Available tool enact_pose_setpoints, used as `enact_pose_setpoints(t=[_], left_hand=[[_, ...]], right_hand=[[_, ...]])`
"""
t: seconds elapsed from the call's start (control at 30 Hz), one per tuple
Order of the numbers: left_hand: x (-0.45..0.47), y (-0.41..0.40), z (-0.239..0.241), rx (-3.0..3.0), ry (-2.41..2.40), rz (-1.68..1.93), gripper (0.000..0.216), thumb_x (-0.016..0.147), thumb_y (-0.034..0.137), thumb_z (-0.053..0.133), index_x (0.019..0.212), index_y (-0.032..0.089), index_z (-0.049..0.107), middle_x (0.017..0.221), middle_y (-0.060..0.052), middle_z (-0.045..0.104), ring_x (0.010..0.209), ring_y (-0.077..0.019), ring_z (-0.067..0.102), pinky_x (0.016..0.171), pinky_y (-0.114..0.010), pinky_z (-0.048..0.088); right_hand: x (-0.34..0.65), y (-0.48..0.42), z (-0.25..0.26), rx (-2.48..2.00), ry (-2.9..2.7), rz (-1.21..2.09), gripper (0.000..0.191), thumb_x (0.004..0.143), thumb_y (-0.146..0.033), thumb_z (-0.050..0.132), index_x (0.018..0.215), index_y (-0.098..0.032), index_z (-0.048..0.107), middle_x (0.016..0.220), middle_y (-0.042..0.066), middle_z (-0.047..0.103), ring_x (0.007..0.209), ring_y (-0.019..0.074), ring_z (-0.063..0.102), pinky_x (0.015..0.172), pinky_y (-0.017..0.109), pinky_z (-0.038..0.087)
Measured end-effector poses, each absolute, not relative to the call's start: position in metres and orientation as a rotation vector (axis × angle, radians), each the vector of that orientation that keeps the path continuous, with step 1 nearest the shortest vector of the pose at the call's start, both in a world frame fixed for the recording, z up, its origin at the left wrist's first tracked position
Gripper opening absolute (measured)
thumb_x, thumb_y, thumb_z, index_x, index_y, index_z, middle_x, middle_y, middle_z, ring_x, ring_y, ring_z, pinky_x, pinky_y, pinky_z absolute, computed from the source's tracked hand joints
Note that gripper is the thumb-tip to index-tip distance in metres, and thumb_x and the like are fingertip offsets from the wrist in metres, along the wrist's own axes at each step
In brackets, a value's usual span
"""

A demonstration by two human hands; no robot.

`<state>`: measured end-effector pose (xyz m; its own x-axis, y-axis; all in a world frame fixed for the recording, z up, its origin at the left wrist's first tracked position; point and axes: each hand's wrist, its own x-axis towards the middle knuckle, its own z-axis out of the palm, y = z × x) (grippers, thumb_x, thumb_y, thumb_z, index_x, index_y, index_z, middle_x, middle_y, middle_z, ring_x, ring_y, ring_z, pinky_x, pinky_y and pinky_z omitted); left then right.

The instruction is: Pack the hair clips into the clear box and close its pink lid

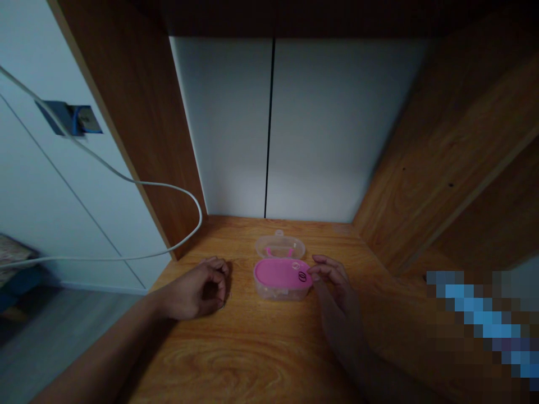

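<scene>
A small oval clear plastic box (269,292) sits on the wooden surface, with a pink inner tray (272,272) across its top. Its clear lid (280,247) is folded back behind it. Two small ring-shaped items lie on the tray's right part, a black one (302,276) and a pale one (295,265). My right hand (339,294) is at the box's right end, thumb and index fingertips close together at the tray's rim; what they pinch, if anything, is unclear. Left of the box, apart from it, my left hand (196,289) rests curled, its fingertips bent toward the thumb.
Wooden side panels (421,185) and a white back panel (311,134) enclose the wooden surface (219,359). A white cable (197,216) loops in from the left, above my left hand. An open wall socket box (80,119) is at the upper left.
</scene>
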<state>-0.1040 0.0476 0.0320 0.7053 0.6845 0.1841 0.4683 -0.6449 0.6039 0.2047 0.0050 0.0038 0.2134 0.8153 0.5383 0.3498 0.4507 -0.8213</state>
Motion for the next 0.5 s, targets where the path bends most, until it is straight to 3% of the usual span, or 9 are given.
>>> enact_pose_setpoints(t=[0.37, 0.5], left_hand=[[-0.1011, 0.0433, 0.0362, 2.442, 0.906, 0.588, 0.005, 0.074, 0.017, 0.068, 0.07, 0.017, 0.066, 0.089, -0.004, 0.062, 0.091, -0.0202, 0.056, 0.085, -0.034, 0.041], [-0.1007, 0.0402, 0.0342, 2.224, 0.804, 0.66, 0.013, 0.078, 0.022, 0.067, 0.07, 0.016, 0.061, 0.081, -0.004, 0.064, 0.08, -0.0164, 0.059, 0.073, -0.029, 0.046]], right_hand=[[0.2038, 0.0053, 0.005, -1.134, -1.395, 0.433, 0.02, 0.094, -0.036, 0.054, 0.083, -0.023, 0.065, 0.116, 0.008, 0.054, 0.117, 0.028, 0.051, 0.101, 0.051, 0.037], [0.2029, 0.0011, 0.0092, -1.118, -1.428, 0.394, 0.017, 0.095, -0.033, 0.054, 0.085, -0.024, 0.064, 0.117, 0.007, 0.054, 0.117, 0.027, 0.05, 0.099, 0.049, 0.038]])
